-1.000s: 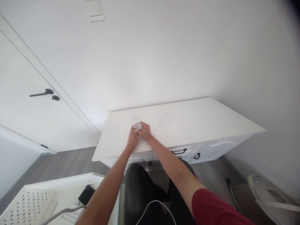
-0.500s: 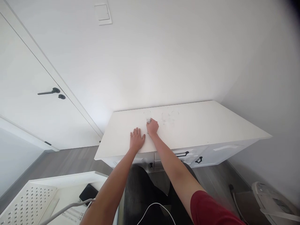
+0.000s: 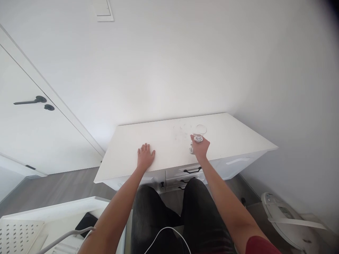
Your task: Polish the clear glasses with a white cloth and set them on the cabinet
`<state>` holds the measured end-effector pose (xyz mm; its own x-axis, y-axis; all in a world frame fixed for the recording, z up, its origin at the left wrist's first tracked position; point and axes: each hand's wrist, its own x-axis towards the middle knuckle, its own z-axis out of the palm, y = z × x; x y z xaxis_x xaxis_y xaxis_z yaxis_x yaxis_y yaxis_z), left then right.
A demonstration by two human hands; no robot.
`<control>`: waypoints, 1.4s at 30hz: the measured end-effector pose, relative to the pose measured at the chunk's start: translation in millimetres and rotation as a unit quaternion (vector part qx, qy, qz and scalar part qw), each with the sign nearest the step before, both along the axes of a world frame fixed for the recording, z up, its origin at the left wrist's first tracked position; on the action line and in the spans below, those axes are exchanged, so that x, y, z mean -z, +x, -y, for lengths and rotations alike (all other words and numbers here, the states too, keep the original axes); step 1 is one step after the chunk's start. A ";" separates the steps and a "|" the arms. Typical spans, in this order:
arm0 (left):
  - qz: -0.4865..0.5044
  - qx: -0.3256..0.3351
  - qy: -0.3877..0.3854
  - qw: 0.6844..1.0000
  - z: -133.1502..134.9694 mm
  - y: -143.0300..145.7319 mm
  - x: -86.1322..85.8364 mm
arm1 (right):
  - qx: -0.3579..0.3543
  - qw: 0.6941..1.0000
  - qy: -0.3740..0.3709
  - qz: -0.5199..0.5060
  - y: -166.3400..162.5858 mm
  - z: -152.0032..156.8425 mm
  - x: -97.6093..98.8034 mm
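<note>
Glass (image 3: 200,129) at right-centre of the white desk (image 3: 238,135), upright, clear, rim toward the wall. It stands just right of two or three other clear glasses (image 3: 182,128), so faint against the white top that their number cannot be fixed. Grouped near the back edge, they sit well away from the drop at the front.

Right hand (image 3: 200,146) reaches from the front and curls round the glass's lower part. Something small and white, crumpled (image 3: 198,139), shows at the fingers against the glass; whether cloth, paper or a wrap on the glass cannot be told. A low grip of this kind leaves the rim free and keeps the glass steady on its base. Whether the base touches the desk or is just lifted cannot be told.

Left hand (image 3: 145,155) lies flat on the desk, palm down, fingers spread, holding nothing. Well apart from the glasses, near the front edge. Reads as a brace: weight on that palm while the other arm stretches across.

Person is seated, dark trousers close under the desk front, drawers with black handles (image 3: 192,170) between the knees. White cable (image 3: 166,234) loops over the lap. Door with black lever (image 3: 31,101) at far left. White appliance (image 3: 286,215) on the floor at right, near the wall.
</note>
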<state>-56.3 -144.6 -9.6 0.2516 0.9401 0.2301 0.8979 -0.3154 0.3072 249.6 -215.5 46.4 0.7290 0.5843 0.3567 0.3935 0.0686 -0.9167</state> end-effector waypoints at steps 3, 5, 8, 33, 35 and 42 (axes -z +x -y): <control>-0.009 -0.002 0.002 1.000 -0.3 -0.6 0.5 | 0.001 0.997 -0.074 0.032 54.6 -30.5 -2.3; -0.011 -0.001 0.003 1.000 -0.4 -1.1 1.0 | -0.026 0.992 -0.123 0.034 80.6 -54.1 -2.9; -0.014 -0.002 0.002 1.000 -0.5 -1.2 1.3 | -0.067 0.986 -0.149 0.032 102.4 -85.0 -0.9; -0.048 -0.012 0.015 0.999 0.1 0.7 -2.4 | -0.097 0.963 -0.223 0.117 106.7 -131.9 38.6; -0.056 -0.012 0.019 0.998 0.1 0.8 -2.0 | -0.089 0.959 -0.233 0.135 105.3 -124.7 36.3; -0.084 -0.022 0.012 0.996 -1.3 1.7 -0.7 | -0.123 0.920 -0.278 0.246 94.9 -43.4 45.3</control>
